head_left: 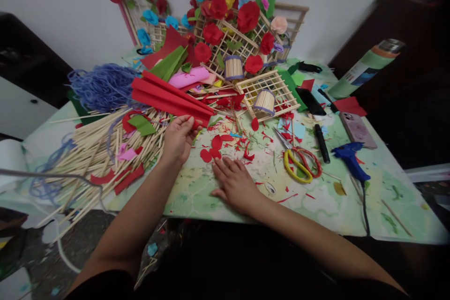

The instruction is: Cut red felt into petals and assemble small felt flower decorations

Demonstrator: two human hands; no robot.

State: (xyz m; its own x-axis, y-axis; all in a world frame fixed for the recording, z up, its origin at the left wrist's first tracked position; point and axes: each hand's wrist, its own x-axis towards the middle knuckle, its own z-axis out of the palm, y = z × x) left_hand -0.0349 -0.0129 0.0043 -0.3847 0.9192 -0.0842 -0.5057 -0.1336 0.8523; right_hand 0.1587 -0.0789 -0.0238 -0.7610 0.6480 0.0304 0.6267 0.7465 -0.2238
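Observation:
My left hand (180, 139) is closed in a pinch on a small piece of red paper (195, 124), just below the end of a folded red paper sheet (168, 98). I cannot tell whether the pinched piece is joined to that sheet. My right hand (236, 183) lies flat on the table, palm down and fingers stretched out. Its fingertips are next to a little group of cut red paper petals (206, 155). Scissors (298, 165) with yellow and red handles rest to its right, with red scraps about them.
Thin wooden sticks (94, 159) and blue yarn (103, 86) are heaped at left. Stick lattices (269, 91) with paper flowers (248, 16) stand at the back. On the right lie a black marker (321, 143), a blue glue gun (351, 159), phones (357, 129) and a bottle (365, 68).

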